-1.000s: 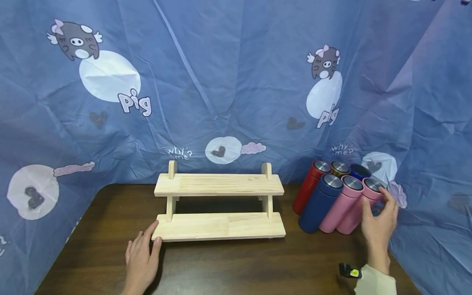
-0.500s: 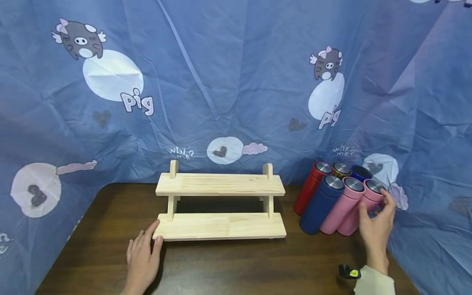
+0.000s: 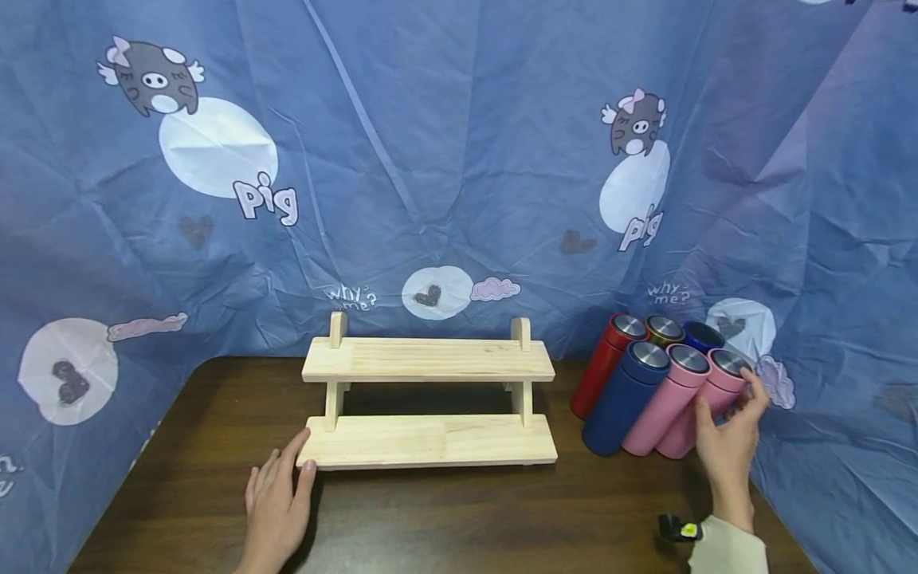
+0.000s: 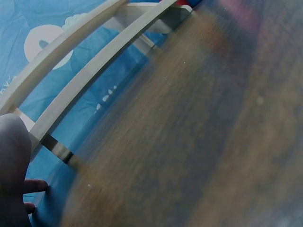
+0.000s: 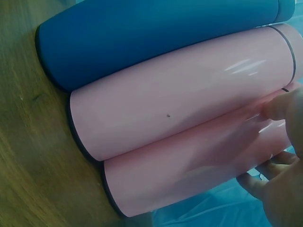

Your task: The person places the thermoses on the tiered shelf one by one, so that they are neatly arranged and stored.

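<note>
At the table's right, my right hand (image 3: pixel 730 448) holds the upper part of the right-hand pink thermos (image 3: pixel 706 402). Its thumb lies on the near side and the other fingers curl round the right side, as the right wrist view shows on the pink thermos (image 5: pixel 199 163). A second pink thermos (image 5: pixel 180 94) touches it, with a dark blue thermos (image 3: pixel 622 402) beside that. My left hand (image 3: pixel 276 502) touches the left end of the lower board of a two-tier wooden shelf (image 3: pixel 430 440), thumb at the front corner, fingers fairly straight. Both boards carry nothing.
Behind the front row stand a red thermos (image 3: pixel 598 367), a gold-toned thermos (image 3: pixel 663 327) and a shiny blue thermos (image 3: pixel 703 335), partly hidden. A blue printed cloth (image 3: pixel 430 159) hangs behind and beside the brown wooden table (image 3: pixel 459 518).
My right hand has shifted slightly left, its thumb moving a little lower along the pink thermos. The left hand keeps its place at the shelf.
</note>
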Demonstrator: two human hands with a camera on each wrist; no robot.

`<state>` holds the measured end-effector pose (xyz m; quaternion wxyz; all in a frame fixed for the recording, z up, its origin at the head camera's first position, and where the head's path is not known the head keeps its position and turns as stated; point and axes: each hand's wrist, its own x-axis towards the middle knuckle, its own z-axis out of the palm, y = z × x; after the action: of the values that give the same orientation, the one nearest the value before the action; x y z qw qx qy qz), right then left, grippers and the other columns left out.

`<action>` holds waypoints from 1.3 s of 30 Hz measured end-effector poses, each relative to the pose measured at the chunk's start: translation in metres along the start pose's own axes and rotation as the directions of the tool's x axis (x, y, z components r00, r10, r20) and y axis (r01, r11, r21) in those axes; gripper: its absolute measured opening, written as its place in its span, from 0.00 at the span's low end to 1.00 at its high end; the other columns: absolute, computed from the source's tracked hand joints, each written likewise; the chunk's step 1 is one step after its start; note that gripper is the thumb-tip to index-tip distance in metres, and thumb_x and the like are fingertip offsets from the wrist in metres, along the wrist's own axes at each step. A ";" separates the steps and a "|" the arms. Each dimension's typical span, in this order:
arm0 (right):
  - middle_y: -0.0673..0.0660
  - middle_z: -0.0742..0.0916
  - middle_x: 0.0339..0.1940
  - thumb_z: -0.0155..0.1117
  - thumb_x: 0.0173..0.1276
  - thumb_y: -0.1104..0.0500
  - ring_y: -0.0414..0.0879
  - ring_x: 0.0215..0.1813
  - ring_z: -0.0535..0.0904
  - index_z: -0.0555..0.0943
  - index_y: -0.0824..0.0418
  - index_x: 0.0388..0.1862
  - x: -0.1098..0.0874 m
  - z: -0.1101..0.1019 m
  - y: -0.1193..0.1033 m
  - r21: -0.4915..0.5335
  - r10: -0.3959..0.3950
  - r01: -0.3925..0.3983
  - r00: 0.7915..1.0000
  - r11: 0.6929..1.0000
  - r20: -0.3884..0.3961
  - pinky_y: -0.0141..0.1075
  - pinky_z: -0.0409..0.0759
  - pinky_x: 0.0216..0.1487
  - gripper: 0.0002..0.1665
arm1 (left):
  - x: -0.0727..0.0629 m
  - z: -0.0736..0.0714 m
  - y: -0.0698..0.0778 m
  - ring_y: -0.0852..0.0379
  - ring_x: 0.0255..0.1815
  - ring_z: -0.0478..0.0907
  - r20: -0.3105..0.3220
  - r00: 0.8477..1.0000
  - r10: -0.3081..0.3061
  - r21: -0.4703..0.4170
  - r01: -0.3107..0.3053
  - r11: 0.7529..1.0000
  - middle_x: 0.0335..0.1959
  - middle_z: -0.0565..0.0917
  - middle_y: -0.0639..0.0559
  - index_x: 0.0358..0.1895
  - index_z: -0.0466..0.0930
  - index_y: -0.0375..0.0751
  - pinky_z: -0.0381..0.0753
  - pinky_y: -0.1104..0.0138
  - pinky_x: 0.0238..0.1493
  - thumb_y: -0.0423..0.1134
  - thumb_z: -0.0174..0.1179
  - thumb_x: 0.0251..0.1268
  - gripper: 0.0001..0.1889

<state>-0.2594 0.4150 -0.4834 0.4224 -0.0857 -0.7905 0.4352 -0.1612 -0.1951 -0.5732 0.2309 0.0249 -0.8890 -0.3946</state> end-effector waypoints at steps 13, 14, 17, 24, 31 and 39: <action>0.72 0.83 0.65 0.72 0.74 0.70 0.22 0.52 0.70 0.60 0.54 0.86 0.001 -0.003 0.002 -0.090 -0.055 0.054 0.999 0.994 -0.002 0.21 0.74 0.53 0.48 | 0.000 -0.002 0.002 0.15 0.77 0.65 0.001 1.000 0.000 -0.001 0.000 1.000 0.75 0.76 0.23 0.81 0.70 0.43 0.48 0.23 0.77 0.42 0.51 0.91 0.24; 0.72 0.83 0.64 0.72 0.74 0.70 0.22 0.52 0.70 0.61 0.54 0.86 0.001 -0.003 0.002 -0.090 -0.057 0.057 0.998 0.994 -0.006 0.21 0.74 0.52 0.48 | 0.000 -0.002 0.002 0.15 0.77 0.65 0.001 1.000 0.000 -0.001 0.000 1.000 0.75 0.76 0.23 0.81 0.70 0.43 0.48 0.23 0.77 0.42 0.51 0.91 0.24; 0.72 0.83 0.64 0.73 0.73 0.70 0.22 0.53 0.70 0.62 0.56 0.85 0.001 -0.004 0.002 -0.093 -0.072 0.069 0.997 0.993 -0.022 0.21 0.72 0.50 0.48 | 0.000 -0.003 0.002 0.15 0.77 0.65 0.004 1.000 -0.001 0.000 0.001 1.000 0.75 0.76 0.23 0.81 0.70 0.43 0.48 0.23 0.77 0.43 0.51 0.91 0.24; 0.69 0.84 0.61 0.76 0.72 0.67 0.23 0.53 0.71 0.64 0.56 0.84 0.002 -0.009 0.002 -0.100 -0.070 0.064 0.996 0.993 -0.062 0.19 0.71 0.48 0.47 | 0.000 -0.003 0.003 0.16 0.78 0.64 0.026 0.999 -0.025 0.016 0.024 1.000 0.75 0.76 0.22 0.81 0.69 0.44 0.48 0.23 0.77 0.43 0.51 0.90 0.24; 0.71 0.84 0.69 0.79 0.70 0.65 0.22 0.54 0.71 0.66 0.47 0.87 0.004 -0.021 0.002 -0.141 -0.027 0.017 0.997 0.990 -0.072 0.14 0.72 0.49 0.51 | 0.001 -0.001 0.001 0.14 0.78 0.64 0.049 0.998 -0.043 0.037 0.041 0.998 0.75 0.75 0.22 0.82 0.68 0.44 0.47 0.22 0.77 0.44 0.50 0.91 0.25; 0.70 0.86 0.66 0.82 0.65 0.66 0.19 0.49 0.71 0.71 0.49 0.85 0.007 -0.029 -0.009 -0.134 -0.027 0.011 0.993 0.991 -0.115 0.08 0.69 0.43 0.52 | 0.000 -0.002 0.002 0.15 0.78 0.65 0.025 0.999 -0.022 0.020 0.022 1.000 0.75 0.76 0.22 0.81 0.69 0.44 0.48 0.23 0.77 0.43 0.52 0.90 0.24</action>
<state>-0.2404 0.4307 -0.4649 0.4651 -0.1314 -0.7927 0.3716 -0.1598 -0.1955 -0.5708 0.2150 0.0319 -0.8954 -0.3887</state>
